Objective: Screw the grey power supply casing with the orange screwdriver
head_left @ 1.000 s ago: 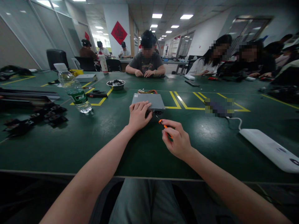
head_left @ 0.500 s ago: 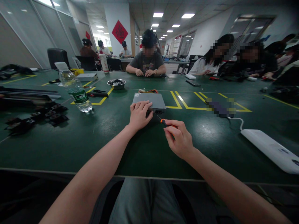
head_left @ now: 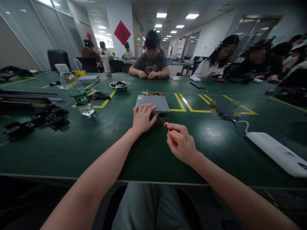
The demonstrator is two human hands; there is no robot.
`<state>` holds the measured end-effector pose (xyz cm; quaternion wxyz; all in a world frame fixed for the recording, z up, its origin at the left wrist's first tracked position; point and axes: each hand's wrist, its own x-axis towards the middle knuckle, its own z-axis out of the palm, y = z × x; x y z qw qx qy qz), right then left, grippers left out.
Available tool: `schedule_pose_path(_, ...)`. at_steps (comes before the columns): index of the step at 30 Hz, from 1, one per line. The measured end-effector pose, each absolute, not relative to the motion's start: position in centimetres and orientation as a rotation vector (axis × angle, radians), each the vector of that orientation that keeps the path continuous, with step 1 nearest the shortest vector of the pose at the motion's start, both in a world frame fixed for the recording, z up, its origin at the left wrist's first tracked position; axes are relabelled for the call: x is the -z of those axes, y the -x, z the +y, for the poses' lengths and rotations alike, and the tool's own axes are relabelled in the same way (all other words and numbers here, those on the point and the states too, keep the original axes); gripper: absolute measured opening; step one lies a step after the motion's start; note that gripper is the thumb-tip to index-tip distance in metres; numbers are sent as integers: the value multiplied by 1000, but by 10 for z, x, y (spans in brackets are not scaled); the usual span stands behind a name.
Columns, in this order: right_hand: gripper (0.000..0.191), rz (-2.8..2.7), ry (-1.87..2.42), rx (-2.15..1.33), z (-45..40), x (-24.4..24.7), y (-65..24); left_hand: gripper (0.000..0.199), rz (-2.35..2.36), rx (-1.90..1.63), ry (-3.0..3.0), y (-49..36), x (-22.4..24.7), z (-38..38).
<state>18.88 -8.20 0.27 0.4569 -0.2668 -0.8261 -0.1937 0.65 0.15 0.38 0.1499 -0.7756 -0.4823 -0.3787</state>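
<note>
A grey metal box point(head_left: 157, 101) lies on the green table, with coloured wires at its far edge and a dark socket on its near side. My left hand point(head_left: 144, 118) rests over the box's near left corner, gripping it, its fingers on the top face and the thumb by the near side. In my right hand point(head_left: 181, 142) is an orange and black screwdriver point(head_left: 166, 124), held by the handle. Its thin shaft points up and left to the near side of the box, beside the socket. Whether the tip touches a screw is too small to tell.
On the left stand a water bottle point(head_left: 81, 97) and dark parts point(head_left: 35, 123). A metal bowl point(head_left: 119, 86) sits behind the box. At right lie a phone point(head_left: 225, 111) and a white device point(head_left: 275, 151). A person point(head_left: 151, 60) sits opposite.
The fingers of my right hand have shifted on the screwdriver, and more of its orange handle now shows. My left hand and the grey box look unchanged.
</note>
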Motion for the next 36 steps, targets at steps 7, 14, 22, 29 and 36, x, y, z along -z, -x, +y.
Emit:
schedule_pose_path(7, 37, -1998, 653, 457, -82, -4, -189, 33, -1394, 1083, 2246, -6, -4, 1)
schedule_pose_path(14, 29, -1991, 715, 438, -82, -4, -189, 34, -1408, 1071, 2254, -6, -5, 1)
schedule_pose_path(22, 32, -1963, 723, 451, -82, -5, -189, 34, -1409, 1066, 2257, -6, -5, 1)
schedule_pose_path(29, 36, -1986, 672, 421, -82, -5, -187, 32, -1411, 1075, 2246, -6, -6, 0)
schedule_pose_path(36, 28, -2017, 700, 441, -81, -3, -190, 34, -1410, 1067, 2255, -6, -6, 1)
